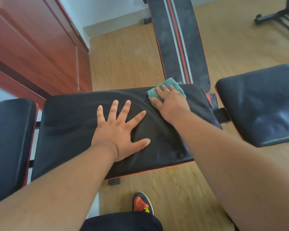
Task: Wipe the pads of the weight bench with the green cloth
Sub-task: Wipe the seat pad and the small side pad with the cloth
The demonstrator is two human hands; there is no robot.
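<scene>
Black padded vinyl with red piping covers the middle pad [70,124] of the weight bench, which fills the centre of the head view. The left hand [119,130] is laid flat on this pad, fingers straight and spread wide, nothing held. The right hand [169,101] is pressed palm-down on the green cloth [167,86], fingers almost straight over it rather than curled round it. The cloth is folded and lies at the upper right corner of the middle pad, touching its surface.

A second black pad [10,144] is seen at the left edge of the frame, and a third [260,104] at the right, dulled with pale dusty smears. A long back pad [178,40] with red and grey stripes runs toward the top of the frame; at its near end a few white letters are printed, partly hidden by the cloth, with only "ng" legible.

A wooden floor [123,60] lies beneath. Red-brown cabinet doors [32,47] occupy the upper left. An orange and black shoe [141,204] with a yellow mark is seen at the bottom centre, and a black wheeled frame [274,15] in the upper right corner.
</scene>
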